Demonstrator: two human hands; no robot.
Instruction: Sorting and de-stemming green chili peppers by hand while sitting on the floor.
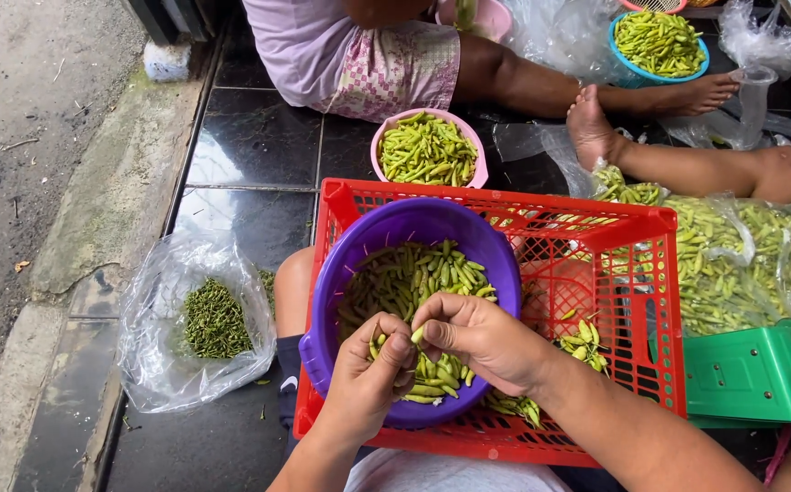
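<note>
Head view, left to right: a clear plastic bag of dark green stems lies on the black tiled floor. Beside it a round purple plastic bowl of green chili peppers sits in a red plastic crate. Over the bowl's near rim the left hand holds several chilies, its grip curled shut around them. Touching it, the right hand pinches one small green chili between thumb and forefinger, wrist angled in from the lower right.

Both hands pinch green chili over purple bowl.
</note>
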